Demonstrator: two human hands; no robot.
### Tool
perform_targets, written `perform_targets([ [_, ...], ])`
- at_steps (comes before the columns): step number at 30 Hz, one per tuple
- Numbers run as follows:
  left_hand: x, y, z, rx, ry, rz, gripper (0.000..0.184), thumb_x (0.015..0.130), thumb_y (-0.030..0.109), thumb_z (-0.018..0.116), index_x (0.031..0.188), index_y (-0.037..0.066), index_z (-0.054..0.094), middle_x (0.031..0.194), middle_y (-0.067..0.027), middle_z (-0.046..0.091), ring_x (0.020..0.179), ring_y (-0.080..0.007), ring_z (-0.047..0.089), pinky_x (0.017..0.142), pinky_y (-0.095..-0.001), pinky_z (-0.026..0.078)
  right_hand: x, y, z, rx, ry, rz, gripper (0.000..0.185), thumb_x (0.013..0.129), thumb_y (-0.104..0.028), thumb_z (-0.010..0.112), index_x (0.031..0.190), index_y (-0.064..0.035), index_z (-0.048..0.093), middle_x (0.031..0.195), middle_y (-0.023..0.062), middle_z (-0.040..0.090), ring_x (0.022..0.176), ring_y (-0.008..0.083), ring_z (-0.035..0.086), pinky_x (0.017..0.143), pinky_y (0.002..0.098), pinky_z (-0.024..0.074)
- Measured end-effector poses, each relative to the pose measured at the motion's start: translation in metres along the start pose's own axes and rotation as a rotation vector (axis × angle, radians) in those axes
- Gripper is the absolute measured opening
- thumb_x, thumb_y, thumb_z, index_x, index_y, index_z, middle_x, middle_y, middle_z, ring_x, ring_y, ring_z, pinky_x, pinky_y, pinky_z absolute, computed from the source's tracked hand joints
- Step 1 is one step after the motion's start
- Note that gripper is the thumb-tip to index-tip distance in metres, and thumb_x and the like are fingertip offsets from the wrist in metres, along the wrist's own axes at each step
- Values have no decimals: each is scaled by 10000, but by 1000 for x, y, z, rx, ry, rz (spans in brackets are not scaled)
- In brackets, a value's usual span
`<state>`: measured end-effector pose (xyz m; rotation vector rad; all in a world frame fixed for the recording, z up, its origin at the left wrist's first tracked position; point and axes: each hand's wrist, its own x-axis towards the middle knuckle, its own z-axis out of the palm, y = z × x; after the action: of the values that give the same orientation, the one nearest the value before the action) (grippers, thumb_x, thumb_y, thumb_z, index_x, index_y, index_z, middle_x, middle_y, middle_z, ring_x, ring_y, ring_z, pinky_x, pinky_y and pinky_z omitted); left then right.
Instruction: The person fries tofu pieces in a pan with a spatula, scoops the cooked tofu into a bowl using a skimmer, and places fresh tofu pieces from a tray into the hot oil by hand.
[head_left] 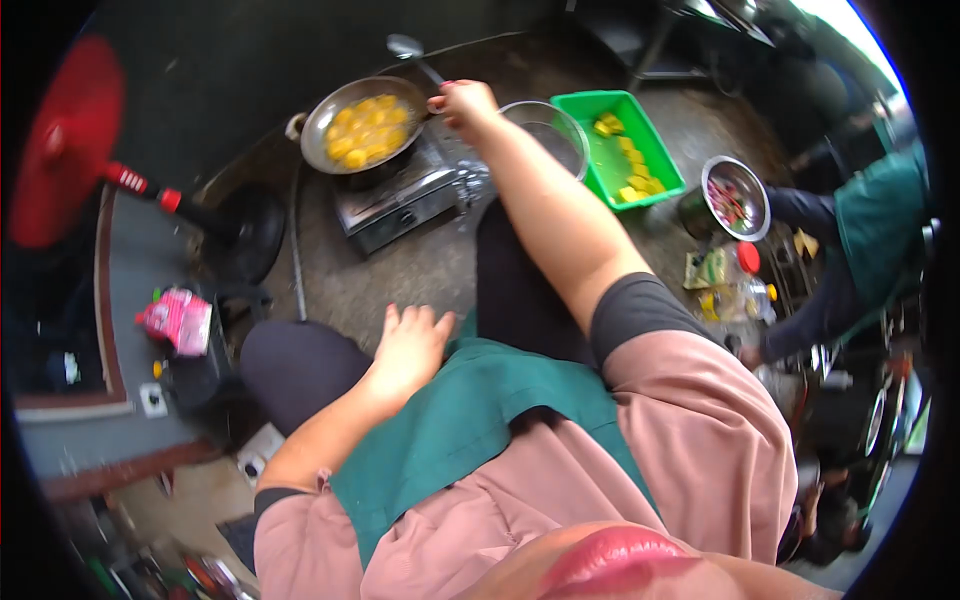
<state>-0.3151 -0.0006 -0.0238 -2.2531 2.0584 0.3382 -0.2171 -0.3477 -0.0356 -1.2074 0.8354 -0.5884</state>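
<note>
My right hand (468, 106) is closed around the handle of a metal ladle (405, 47), whose head points up and left beyond the wok. That hand is just right of the wok (312, 140), near its side handle. Several yellow pieces (366, 132) sit in liquid in the wok, on a gas stove (395, 205). My left hand (412, 338) lies at my lap by the green apron (440, 430), fingers spread and holding nothing.
Right of the stove are a round strainer-like pan (548, 140) and a green tray (598, 180) with yellow pieces. Farther right stand a metal bowl (760, 205) of reddish slices, bottles (745, 298) and another person (885, 220). A red fan (68, 140) stands left.
</note>
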Motion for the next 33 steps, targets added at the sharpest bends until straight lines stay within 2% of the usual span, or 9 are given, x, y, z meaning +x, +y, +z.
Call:
perform_targets([
  [3,-3,-2,-8,-86,-77,13,569,774,218,641,1305,98,477,974,-146,553,1004,-308,548,998,-606,318,-10,-11,1,19,-28,51,268,944,-248,505,1090,-28,551,792,90,664,413,97,338,382,275,299],
  [5,-5,0,-26,-138,-86,6,587,767,228,655,1308,90,471,991,-140,551,1013,-307,543,1005,-603,315,0,-9,-3,-13,-105,54,264,941,-233,518,1085,-18,569,760,91,649,412,97,344,386,275,296],
  [6,-4,1,-35,-163,-87,11,597,764,234,662,1309,86,468,1000,-136,550,1017,-306,541,1008,-602,314,-2,-9,-1,-73,-68,70,216,939,-222,513,1081,-71,573,771,59,627,448,67,343,411,241,298],
  [8,-3,3,-38,-187,-7,56,601,771,253,665,1310,77,467,1019,-129,547,1030,-298,538,1016,-613,302,15,4,-2,-203,-37,10,245,921,-192,528,1089,-27,593,738,82,647,437,101,392,399,281,306],
  [10,1,3,-35,-189,38,106,587,781,250,657,1308,76,467,1022,-129,547,1035,-294,538,1023,-617,293,17,5,-2,-412,-27,-15,233,900,-177,539,1052,-31,638,782,88,667,527,131,516,482,301,398],
  [11,2,2,-32,-214,20,105,561,803,258,638,1305,71,472,1019,-133,554,1039,-298,538,1034,-618,279,26,9,-1,-590,21,-85,241,870,-179,551,1034,-52,674,909,114,691,753,207,647,684,327,491],
  [15,7,-5,-22,-322,-156,8,524,841,280,603,1304,71,478,1022,-146,569,1051,-312,539,1039,-618,269,48,14,-6,-958,40,-346,287,827,-183,562,1075,-86,669,1074,153,649,1023,306,612,908,349,466],
  [22,14,-24,-9,-378,-206,-28,518,861,307,586,1310,74,474,1030,-154,579,1059,-325,541,1039,-613,271,60,20,-5,-1258,42,-568,276,869,-207,531,1077,-90,668,1038,173,651,990,327,614,877,382,476],
  [33,21,-36,-8,-406,-229,-41,523,860,300,588,1316,76,465,1040,-157,578,1070,-318,539,1027,-594,300,68,37,12,-1261,-64,-520,271,823,-154,546,1051,-97,683,1014,165,658,964,317,628,864,383,489],
])
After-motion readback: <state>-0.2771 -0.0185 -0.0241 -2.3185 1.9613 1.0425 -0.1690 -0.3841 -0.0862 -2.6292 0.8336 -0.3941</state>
